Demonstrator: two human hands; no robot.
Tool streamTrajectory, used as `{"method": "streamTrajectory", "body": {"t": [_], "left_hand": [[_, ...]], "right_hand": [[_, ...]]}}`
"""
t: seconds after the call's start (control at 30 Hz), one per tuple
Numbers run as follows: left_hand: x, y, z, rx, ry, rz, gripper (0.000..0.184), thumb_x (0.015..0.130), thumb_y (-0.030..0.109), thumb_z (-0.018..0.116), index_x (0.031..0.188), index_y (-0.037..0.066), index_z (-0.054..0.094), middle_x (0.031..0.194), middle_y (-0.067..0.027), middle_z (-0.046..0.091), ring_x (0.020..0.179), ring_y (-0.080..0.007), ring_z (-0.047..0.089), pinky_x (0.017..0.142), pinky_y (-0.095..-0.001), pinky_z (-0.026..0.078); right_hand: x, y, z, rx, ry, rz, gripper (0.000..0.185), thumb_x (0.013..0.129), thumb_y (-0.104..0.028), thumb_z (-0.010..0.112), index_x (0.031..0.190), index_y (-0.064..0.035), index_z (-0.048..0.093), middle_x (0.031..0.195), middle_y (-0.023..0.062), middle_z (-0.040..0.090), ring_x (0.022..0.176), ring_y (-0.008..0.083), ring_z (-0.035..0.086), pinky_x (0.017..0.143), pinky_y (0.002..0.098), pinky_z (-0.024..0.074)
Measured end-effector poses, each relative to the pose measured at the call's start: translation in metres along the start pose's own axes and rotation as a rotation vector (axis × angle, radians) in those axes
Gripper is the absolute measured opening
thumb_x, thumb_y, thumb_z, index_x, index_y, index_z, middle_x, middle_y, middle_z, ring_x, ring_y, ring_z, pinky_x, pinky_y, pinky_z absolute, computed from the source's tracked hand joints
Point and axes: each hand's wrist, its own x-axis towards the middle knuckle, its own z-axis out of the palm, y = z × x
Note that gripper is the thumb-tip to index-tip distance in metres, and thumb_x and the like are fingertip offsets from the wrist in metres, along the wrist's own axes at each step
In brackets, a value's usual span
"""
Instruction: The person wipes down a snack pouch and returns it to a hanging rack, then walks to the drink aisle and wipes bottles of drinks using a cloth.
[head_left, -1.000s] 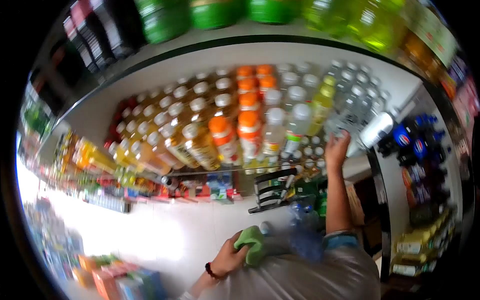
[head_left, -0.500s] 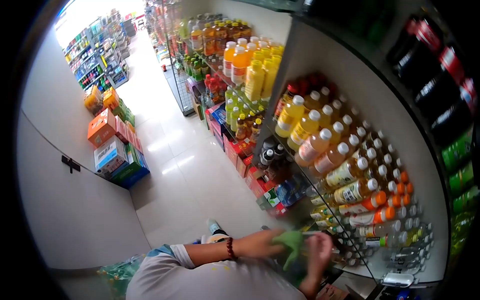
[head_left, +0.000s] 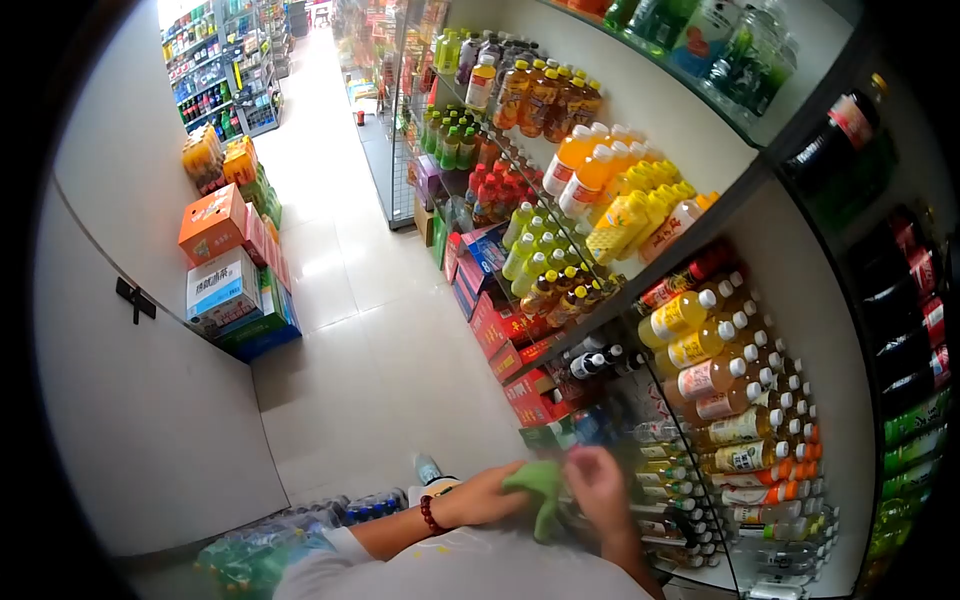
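Observation:
My left hand (head_left: pixel 485 497), with a dark red bead bracelet (head_left: pixel 430 515) at the wrist, is closed on a green cloth (head_left: pixel 543 490). The cloth bunches at the fingertips and one end hangs down in front of my shirt. Just to the right of it is my right hand (head_left: pixel 597 490), raised with its fingers curled in. Motion blur covers those fingertips, and what they may hold cannot be made out. Both hands are in front of my body, near the lower shelves of bottled drinks (head_left: pixel 705 378).
Tall shelves of juice bottles (head_left: pixel 583 185) and dark cola bottles (head_left: pixel 905 300) rise on the right. Red cartons (head_left: pixel 530 400) stand at their foot. Stacked boxes (head_left: pixel 222 285) line the white wall at left. Plastic-wrapped bottle packs (head_left: pixel 270 535) sit beside me, and a tiled aisle (head_left: pixel 350 370) runs ahead.
The view has swung, showing more of the upper shelves and the wrapped packs at lower left. Both hands appear farther left, with the green cloth still in my left hand.

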Motion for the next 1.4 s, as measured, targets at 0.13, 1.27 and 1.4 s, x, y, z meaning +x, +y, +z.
{"method": "streamTrajectory", "body": {"t": [0.13, 1.27, 1.4], "left_hand": [[-0.018, -0.006, -0.045, -0.121, 0.067, -0.003, 0.032, 0.098, 0.013, 0.059, 0.129, 0.004, 0.056, 0.110, -0.0044, 0.066, 0.103, -0.0109, 0.059, 0.089, -0.0296, 0.049], [0.112, 0.102, -0.270, -0.028, 0.715, -0.313, 0.028, 0.100, 0.011, 0.050, 0.120, -0.002, 0.064, 0.104, -0.0100, 0.068, 0.090, -0.0190, 0.059, 0.077, -0.0334, 0.049], [0.139, 0.086, -0.305, -0.080, 0.578, -0.138, 0.035, 0.098, 0.007, 0.055, 0.132, -0.001, 0.060, 0.123, -0.0080, 0.065, 0.111, -0.0183, 0.060, 0.093, -0.0305, 0.051]], "right_hand": [[0.027, -0.013, 0.047, -0.059, -0.049, -0.028, 0.018, 0.093, -0.002, 0.068, 0.110, -0.0007, 0.063, 0.098, 0.0042, 0.066, 0.089, 0.0103, 0.066, 0.082, 0.0254, 0.0547], [0.379, 0.003, 0.176, 0.152, -0.506, -0.015, 0.020, 0.092, -0.008, 0.066, 0.111, -0.0063, 0.063, 0.089, -0.0008, 0.061, 0.083, 0.0076, 0.058, 0.078, 0.0243, 0.0520], [0.403, -0.007, 0.172, 0.052, -0.405, -0.141, 0.022, 0.092, -0.009, 0.067, 0.114, -0.0057, 0.064, 0.090, -0.0004, 0.061, 0.083, 0.0081, 0.059, 0.080, 0.0257, 0.0527]]}}
